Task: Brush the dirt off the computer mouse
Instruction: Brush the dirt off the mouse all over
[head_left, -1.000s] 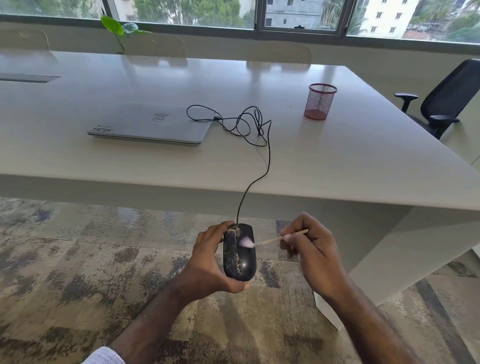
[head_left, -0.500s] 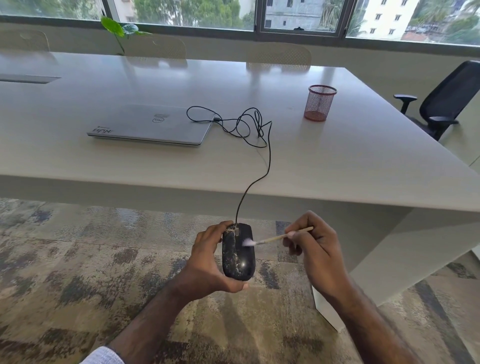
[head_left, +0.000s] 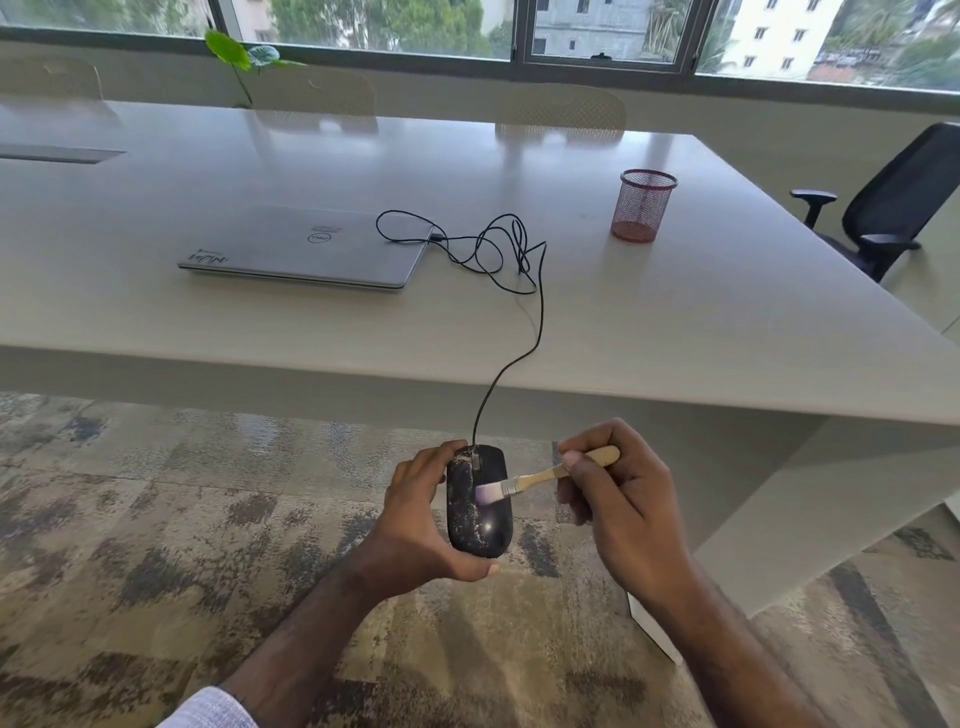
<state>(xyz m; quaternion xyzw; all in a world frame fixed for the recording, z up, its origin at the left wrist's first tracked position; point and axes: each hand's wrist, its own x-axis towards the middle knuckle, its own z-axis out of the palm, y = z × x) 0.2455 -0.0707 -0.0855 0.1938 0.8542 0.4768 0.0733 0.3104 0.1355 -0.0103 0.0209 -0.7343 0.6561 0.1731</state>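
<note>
A black wired computer mouse (head_left: 480, 525), speckled with pale dirt mostly on its left half, is held over the carpet in front of the table. My left hand (head_left: 415, 525) grips it from the left and underneath. My right hand (head_left: 618, 499) pinches the wooden handle of a small paintbrush (head_left: 535, 478). The pale bristles touch the middle of the mouse's top. The mouse cable (head_left: 537, 322) runs up over the table edge to a tangle beside the laptop.
A closed silver laptop (head_left: 306, 247) lies on the large white table (head_left: 727, 322). A red mesh pen cup (head_left: 645, 205) stands to the right. A black office chair (head_left: 893, 202) is at the far right. Patterned carpet (head_left: 156, 545) lies below my hands.
The brush tip has moved from the mouse's upper front, near the wheel, down to the middle of its top. My right hand shifted slightly. My left hand keeps the mouse still.
</note>
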